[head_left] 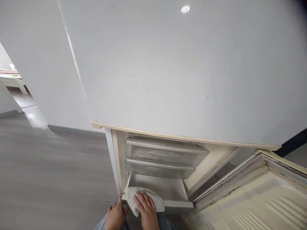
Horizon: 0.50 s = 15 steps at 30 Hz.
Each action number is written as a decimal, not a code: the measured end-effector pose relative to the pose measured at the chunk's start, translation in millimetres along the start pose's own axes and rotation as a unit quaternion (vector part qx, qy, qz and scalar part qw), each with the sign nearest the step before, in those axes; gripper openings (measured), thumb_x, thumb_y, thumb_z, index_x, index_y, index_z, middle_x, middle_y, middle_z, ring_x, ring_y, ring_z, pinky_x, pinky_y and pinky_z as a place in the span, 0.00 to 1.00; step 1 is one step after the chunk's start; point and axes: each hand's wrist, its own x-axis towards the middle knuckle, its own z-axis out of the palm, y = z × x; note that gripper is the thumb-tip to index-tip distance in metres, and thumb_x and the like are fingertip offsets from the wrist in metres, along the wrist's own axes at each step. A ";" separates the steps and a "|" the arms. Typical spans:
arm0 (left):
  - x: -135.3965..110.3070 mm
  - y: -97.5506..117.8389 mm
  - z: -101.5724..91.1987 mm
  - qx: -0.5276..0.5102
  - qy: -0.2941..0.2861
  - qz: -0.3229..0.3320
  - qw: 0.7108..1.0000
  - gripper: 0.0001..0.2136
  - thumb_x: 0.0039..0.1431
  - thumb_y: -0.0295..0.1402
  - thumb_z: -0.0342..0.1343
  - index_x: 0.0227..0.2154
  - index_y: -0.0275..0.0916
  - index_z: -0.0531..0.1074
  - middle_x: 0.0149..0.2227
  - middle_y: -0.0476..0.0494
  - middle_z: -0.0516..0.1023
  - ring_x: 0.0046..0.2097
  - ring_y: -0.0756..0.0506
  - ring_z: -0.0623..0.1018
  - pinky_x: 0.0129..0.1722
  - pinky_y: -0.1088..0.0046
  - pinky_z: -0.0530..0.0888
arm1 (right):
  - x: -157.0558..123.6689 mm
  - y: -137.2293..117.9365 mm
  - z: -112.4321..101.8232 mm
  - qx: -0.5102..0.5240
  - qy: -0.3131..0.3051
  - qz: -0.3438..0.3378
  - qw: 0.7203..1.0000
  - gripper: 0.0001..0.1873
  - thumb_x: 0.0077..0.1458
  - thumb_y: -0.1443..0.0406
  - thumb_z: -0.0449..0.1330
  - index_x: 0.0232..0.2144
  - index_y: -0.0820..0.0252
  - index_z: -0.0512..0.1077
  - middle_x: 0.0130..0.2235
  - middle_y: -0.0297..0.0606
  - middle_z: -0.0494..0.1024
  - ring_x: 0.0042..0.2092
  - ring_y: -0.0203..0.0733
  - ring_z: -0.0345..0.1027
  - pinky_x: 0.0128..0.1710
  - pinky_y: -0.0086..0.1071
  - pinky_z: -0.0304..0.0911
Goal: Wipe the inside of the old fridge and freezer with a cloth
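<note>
A white drawer (pixel 158 185) is pulled out at the bottom of an open fridge or freezer compartment. My right hand (pixel 146 209) presses a white cloth (pixel 157 199) against the drawer's front edge, fingers lying over the fabric. Part of the cloth drapes down over the front, and part reaches into the drawer. At the drawer's left front corner, my left hand (pixel 116 215) grips the edge, with its thumb on the near side. Some of its fingertips are hidden.
Two closed clear-fronted drawers (pixel 165 153) sit above the pulled-out one. To the right, the appliance door (pixel 249 198) stands open, its seal stained. The appliance's white top (pixel 172 73) spreads ahead. Grey flooring (pixel 55 175) lies to the left.
</note>
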 end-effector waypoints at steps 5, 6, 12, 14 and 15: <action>1.5 -1.0 3.5 0.012 0.024 0.004 1.000 0.33 0.55 0.50 0.37 0.56 0.27 0.58 0.45 0.29 0.80 0.51 0.33 0.76 0.53 0.53 0.67 | -22.1 42.7 -36.6 -0.072 -0.056 -0.018 0.996 0.33 0.56 0.73 0.46 0.62 0.44 0.53 0.58 0.22 0.66 0.53 0.40 0.67 0.47 0.33 0.63; 1.3 -0.8 3.6 0.012 0.025 0.005 1.000 0.34 0.55 0.50 0.37 0.56 0.27 0.58 0.46 0.29 0.80 0.51 0.34 0.76 0.53 0.53 0.67 | -28.8 53.3 -42.6 -0.083 -0.058 -0.021 0.995 0.35 0.54 0.74 0.46 0.62 0.45 0.53 0.58 0.23 0.66 0.54 0.40 0.67 0.46 0.33 0.63; -0.7 2.3 0.5 0.011 0.022 0.000 1.000 0.32 0.56 0.48 0.37 0.55 0.27 0.59 0.49 0.28 0.78 0.53 0.34 0.75 0.54 0.53 0.66 | -78.3 107.5 -65.3 -0.093 -0.002 0.057 0.994 0.35 0.51 0.75 0.46 0.59 0.45 0.60 0.55 0.27 0.71 0.54 0.44 0.67 0.48 0.37 0.64; -1.1 -2.4 2.7 -0.009 0.013 -0.001 1.000 0.30 0.56 0.44 0.35 0.56 0.27 0.57 0.52 0.29 0.76 0.54 0.36 0.74 0.56 0.56 0.66 | -91.1 113.0 -70.9 -0.030 0.032 0.160 0.986 0.29 0.54 0.72 0.45 0.55 0.46 0.67 0.53 0.31 0.73 0.55 0.47 0.65 0.50 0.42 0.64; -1.5 -6.8 5.4 -0.021 0.004 -0.004 1.000 0.29 0.57 0.41 0.35 0.57 0.27 0.55 0.55 0.30 0.74 0.56 0.38 0.73 0.57 0.59 0.66 | -95.6 113.2 -73.5 0.012 0.051 0.238 0.970 0.27 0.55 0.69 0.44 0.52 0.47 0.70 0.52 0.34 0.74 0.56 0.49 0.64 0.51 0.43 0.64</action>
